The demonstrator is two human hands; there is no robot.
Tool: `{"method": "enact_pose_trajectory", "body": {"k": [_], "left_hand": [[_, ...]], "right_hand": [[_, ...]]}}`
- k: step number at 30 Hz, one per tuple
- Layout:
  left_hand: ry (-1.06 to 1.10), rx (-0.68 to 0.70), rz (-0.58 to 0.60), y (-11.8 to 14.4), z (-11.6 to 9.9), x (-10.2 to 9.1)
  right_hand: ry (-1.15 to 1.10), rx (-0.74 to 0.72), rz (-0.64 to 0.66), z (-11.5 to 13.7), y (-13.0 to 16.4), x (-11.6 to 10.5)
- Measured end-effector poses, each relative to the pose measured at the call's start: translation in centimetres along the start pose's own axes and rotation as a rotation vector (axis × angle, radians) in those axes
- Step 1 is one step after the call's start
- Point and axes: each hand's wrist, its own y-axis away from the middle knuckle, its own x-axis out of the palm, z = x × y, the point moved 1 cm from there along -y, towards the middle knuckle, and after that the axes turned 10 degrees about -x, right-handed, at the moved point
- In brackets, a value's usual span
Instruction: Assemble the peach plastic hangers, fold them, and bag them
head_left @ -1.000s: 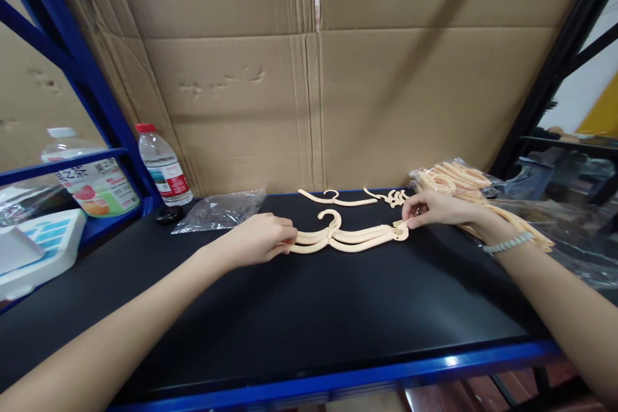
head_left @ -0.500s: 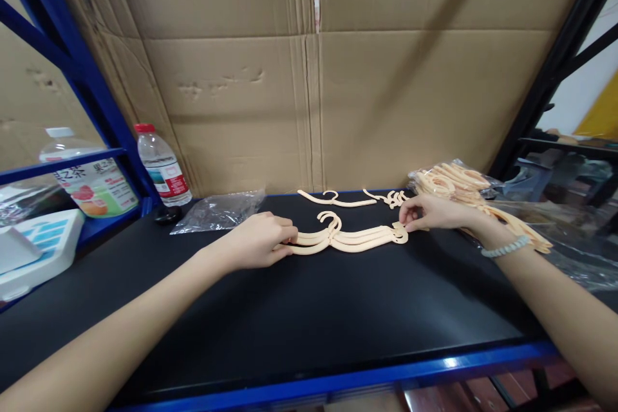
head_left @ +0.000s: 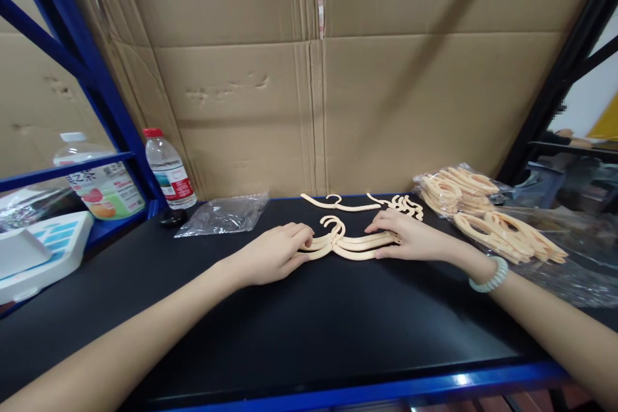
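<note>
Several cream-coloured hangers [head_left: 357,244] lie stacked together on the black tabletop, their curved hooks pointing away from me. My left hand [head_left: 279,252] is closed around the left ends of the stack. At the other end, my right hand [head_left: 410,236] has its thumb at the near side and its fingers over the far side, covering the right tips. Behind the stack lies a single hanger [head_left: 355,206]. Beyond my right hand is a row of small curly cream pieces [head_left: 404,205], partly hidden by it.
At right, clear bags [head_left: 454,188] hold more cream hanger parts, with loose flat parts [head_left: 512,235] in front. On the left are an empty-looking plastic bag [head_left: 224,214], a red-capped bottle [head_left: 168,170] and a white-and-blue device [head_left: 48,248]. Cardboard [head_left: 251,109] walls the back.
My right hand has moved left from the small piece at the stack's right tip onto the hangers' ends. The left hand stays on its end. The view has shifted slightly.
</note>
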Motion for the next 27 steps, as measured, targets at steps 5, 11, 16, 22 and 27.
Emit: {"method": "enact_pose_trajectory", "body": {"k": [5,11,16,22,27], "left_hand": [[-0.026,-0.015,-0.038,-0.2,0.0,0.9],[-0.070,-0.065,-0.095,-0.3,0.1,2.1],[-0.074,-0.100,-0.158,-0.4,-0.2,2.7],[-0.043,-0.140,-0.202,-0.3,-0.3,3.1],[0.004,-0.110,-0.251,-0.4,-0.1,3.5]], "right_hand": [[-0.011,-0.013,0.018,-0.4,0.0,0.3],[0.008,-0.025,0.012,-0.8,0.0,0.1],[0.031,-0.012,0.000,-1.1,-0.1,0.3],[0.037,-0.026,-0.006,-1.3,0.0,0.5],[0.086,0.033,-0.124,-3.0,-0.3,0.6]]}}
